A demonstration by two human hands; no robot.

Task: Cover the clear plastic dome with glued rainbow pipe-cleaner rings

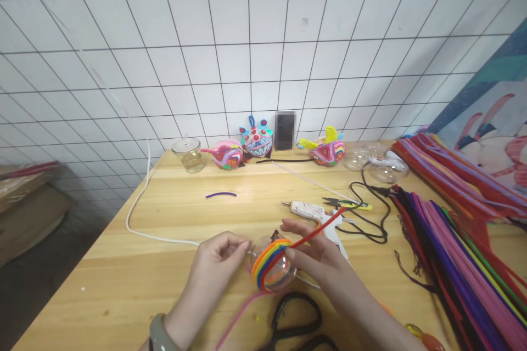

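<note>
A clear plastic ball [275, 274] wrapped with a band of coloured pipe cleaners sits between my hands, just above the wooden table [164, 263]. My left hand [216, 266] pinches the ball's left side with closed fingers. My right hand [315, 255] grips the right side of the ball and presses a red pipe cleaner [319, 227] against the band; its free end points up to the right. A pink pipe cleaner [239, 315] trails down from the ball toward me.
A white glue gun [317, 214] with a black cord lies behind my right hand. Piles of coloured pipe cleaners [453, 247] fill the right side. Black scissors [296, 326] lie near me. Finished decorated balls [257, 142], a glass jar [189, 154] and a purple piece [221, 194] sit farther back.
</note>
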